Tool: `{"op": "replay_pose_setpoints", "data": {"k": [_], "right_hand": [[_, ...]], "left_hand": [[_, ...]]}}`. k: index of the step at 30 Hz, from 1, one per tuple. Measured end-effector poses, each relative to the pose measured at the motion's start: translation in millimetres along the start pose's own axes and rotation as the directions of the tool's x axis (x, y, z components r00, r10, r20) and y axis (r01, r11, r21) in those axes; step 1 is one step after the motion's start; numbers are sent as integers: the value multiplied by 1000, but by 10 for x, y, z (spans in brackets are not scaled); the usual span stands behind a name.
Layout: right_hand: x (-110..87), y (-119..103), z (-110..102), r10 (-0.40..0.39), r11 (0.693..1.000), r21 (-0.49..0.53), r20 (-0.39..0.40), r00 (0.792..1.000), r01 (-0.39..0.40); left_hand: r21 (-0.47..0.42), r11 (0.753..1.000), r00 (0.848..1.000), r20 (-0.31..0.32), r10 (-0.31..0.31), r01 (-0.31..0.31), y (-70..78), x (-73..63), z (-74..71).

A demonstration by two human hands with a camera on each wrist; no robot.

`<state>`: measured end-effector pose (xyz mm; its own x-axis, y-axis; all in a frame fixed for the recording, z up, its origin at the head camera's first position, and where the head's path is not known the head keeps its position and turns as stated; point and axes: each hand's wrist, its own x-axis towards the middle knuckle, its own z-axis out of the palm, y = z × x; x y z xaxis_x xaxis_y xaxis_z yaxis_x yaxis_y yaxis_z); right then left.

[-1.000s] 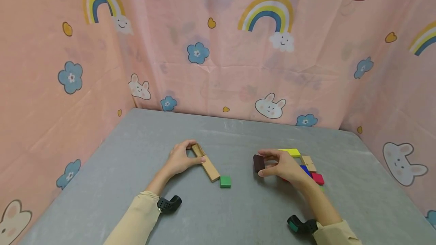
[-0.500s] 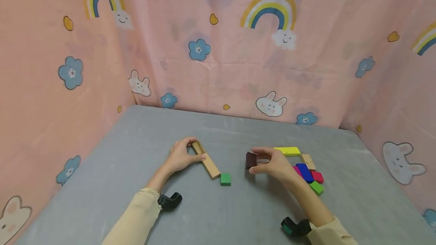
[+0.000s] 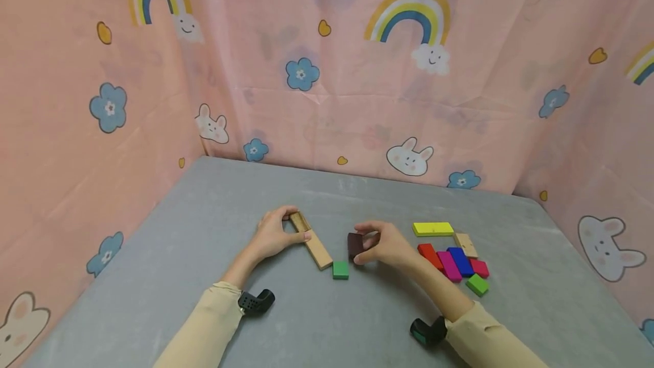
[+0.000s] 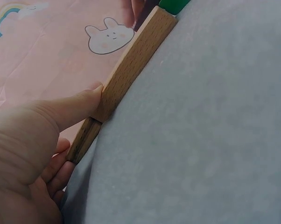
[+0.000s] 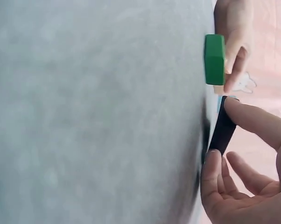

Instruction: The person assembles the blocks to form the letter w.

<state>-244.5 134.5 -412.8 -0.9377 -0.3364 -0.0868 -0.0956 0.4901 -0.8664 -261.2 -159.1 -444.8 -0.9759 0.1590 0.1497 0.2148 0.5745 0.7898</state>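
Note:
My left hand grips a row of two wooden blocks on the grey table. A long light wooden block has its side against the thumb; a browner wooden block lies at its far end by the fingertips. Close to the light block's near end sits a green block. Between thumb and fingertips my right hand pinches a dark brown block, just right of the light block. In the right wrist view this dark block appears nearly black, close to the tabletop.
Right of my right hand lie several coloured blocks: yellow, red, magenta, blue, another red, light green and a light wooden one. A pink patterned curtain borders the table.
My right hand has carried the dark brown block leftward, towards the light wooden block, uncovering the coloured blocks on the right. My left hand has stayed in place on the wooden row.

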Motion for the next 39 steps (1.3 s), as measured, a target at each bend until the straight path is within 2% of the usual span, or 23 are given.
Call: {"op": "replay_pose_setpoints", "data": {"k": [9,19,25,32,39], "right_hand": [[59,57,-45,35,997,58,102,994,-41],[76,60,6,60,991,112,75,995,-68],[63,62,10,72,992,102,68,995,-79],[61,88,5,65,989,131,80,995,-75],[47,100,-12,55,988,137,93,994,-67]], "left_hand": [[4,1000,1000,-3,1,-1,3,4,10],[3,1000,1000,-14,14,-14,11,-6,6],[9,1000,1000,-17,19,-19,10,-3,11],[13,1000,1000,-8,4,-4,1,-6,15],[10,1000,1000,-14,21,-21,4,-16,16]]}}
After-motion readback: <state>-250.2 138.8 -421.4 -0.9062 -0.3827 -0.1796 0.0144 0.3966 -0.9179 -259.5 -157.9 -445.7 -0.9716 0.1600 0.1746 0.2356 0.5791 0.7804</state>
